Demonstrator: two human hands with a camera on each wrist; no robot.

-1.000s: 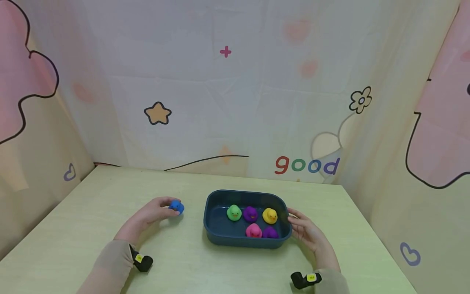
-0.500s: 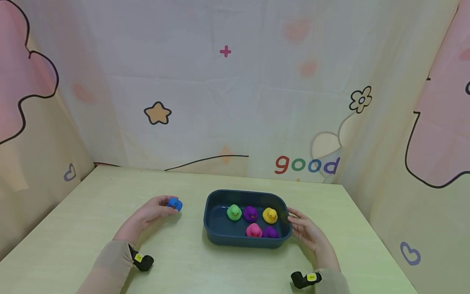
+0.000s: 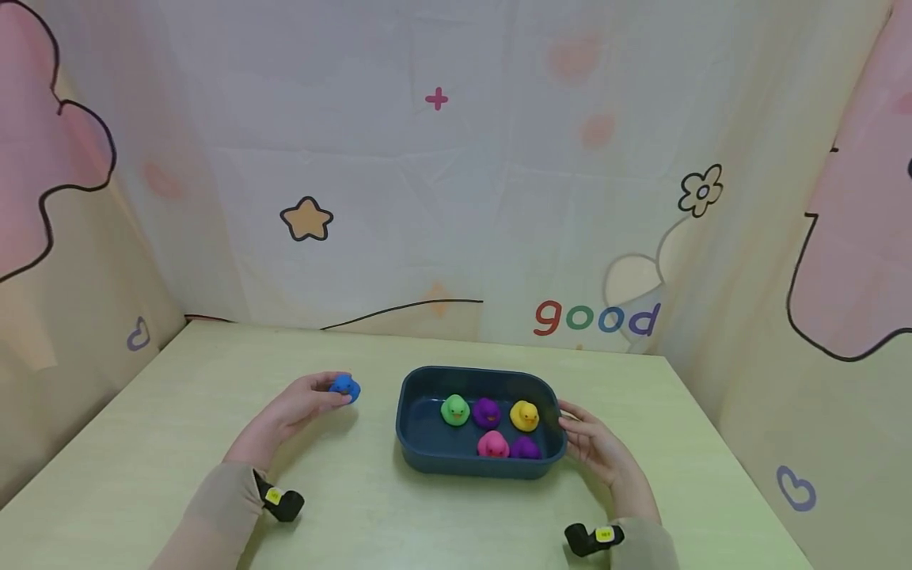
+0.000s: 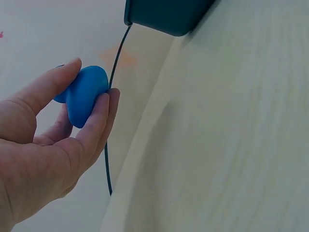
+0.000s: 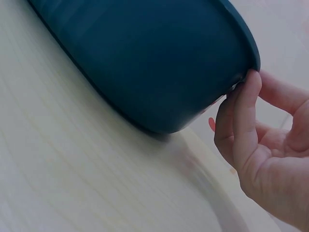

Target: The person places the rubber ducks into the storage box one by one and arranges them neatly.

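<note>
A small blue rubber duck (image 3: 343, 387) is pinched between the thumb and fingers of my left hand (image 3: 302, 404), held above the table left of the bin. In the left wrist view the blue duck (image 4: 88, 94) sits between thumb and fingertips. The dark teal plastic bin (image 3: 456, 464) holds a green duck (image 3: 455, 411), a yellow duck (image 3: 524, 416), a pink duck (image 3: 493, 444) and two purple ducks, one at the back (image 3: 487, 413). At the bin's right end, my right hand (image 3: 602, 455) touches its wall and rim with extended, relaxed fingers.
The bin stands on a pale wooden table (image 3: 399, 522). Behind and beside it hangs a printed cloth backdrop (image 3: 392, 237). Black wrist cameras (image 3: 283, 504) are strapped at both sleeves.
My left hand has lifted the blue duck slightly and turned it, staying left of the bin. The right hand, the bin and the ducks in it keep their places.
</note>
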